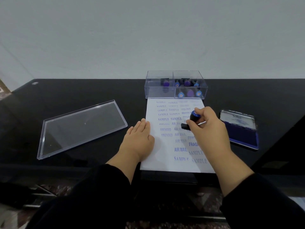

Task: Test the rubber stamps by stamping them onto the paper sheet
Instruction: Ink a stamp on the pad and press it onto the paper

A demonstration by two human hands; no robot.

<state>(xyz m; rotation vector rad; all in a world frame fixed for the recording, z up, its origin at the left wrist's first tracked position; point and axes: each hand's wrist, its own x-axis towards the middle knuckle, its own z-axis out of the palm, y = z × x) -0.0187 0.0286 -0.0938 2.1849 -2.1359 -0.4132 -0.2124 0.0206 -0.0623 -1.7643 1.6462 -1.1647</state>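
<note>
At the centre of the frame a white paper sheet [166, 152] lies on the black table [82, 90], already covered in blue prints reading SAMPLE, AMENDED, AIR MAIL and FRAGILE. The person's right hand [208, 128] grips a rubber stamp [192, 119] with a black body and a blue cap, fingers curled round the handle; the stamp is tilted, with its base toward the left over the middle of the sheet, and I cannot tell whether the base touches the paper. The left hand [140, 138] lies flat with straight fingers, pressing on the sheet's left edge. Just beyond the top edge of the sheet stands a clear plastic box [175, 75] with two compartments: the right one holds several stamps with blue and purple tops, the left one holds a single purple-topped stamp. At the right of the frame an open ink pad [242, 134] with its lid raised lies near the sheet. At the left, well apart from the sheet, the clear lid [82, 128] rests on the table.
</note>
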